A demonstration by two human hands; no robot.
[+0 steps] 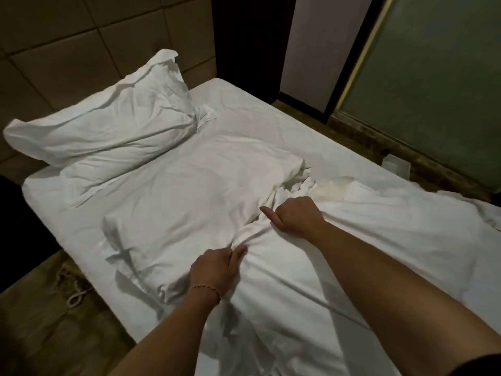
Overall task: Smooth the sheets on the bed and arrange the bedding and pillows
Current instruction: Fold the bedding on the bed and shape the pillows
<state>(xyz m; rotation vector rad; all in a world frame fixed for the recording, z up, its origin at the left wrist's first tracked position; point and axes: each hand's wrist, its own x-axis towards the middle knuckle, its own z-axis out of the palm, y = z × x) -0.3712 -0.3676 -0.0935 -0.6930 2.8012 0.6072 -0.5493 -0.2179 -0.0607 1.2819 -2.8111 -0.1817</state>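
Left hand (214,270): fingers curled, pinching a gathered fold at the edge of the white duvet (339,253); thin bracelet (206,289) on the wrist. Right hand (295,217): closed on a bunched fold of the same duvet edge, thumb extended and lying on the cloth. The two hands sit near each other but apart, along one creased ridge of fabric. Duvet: crumpled, covering the near and right part of the bed, its upper edge rumpled just beyond the right hand. Pillow, near (189,185): white case, lying flat on the bed, directly ahead of the hands, its near corner touching the duvet fold. Pillow, far (108,126): white case, creased, tilted against the padded headboard (81,50), overlapping the near pillow's far end. Fitted sheet (238,99): white, visible at the bed's head and left edge. Floor (40,335): brown, with a pale cord (76,289) lying beside the bed. Frosted glass panel (433,77): upper right.
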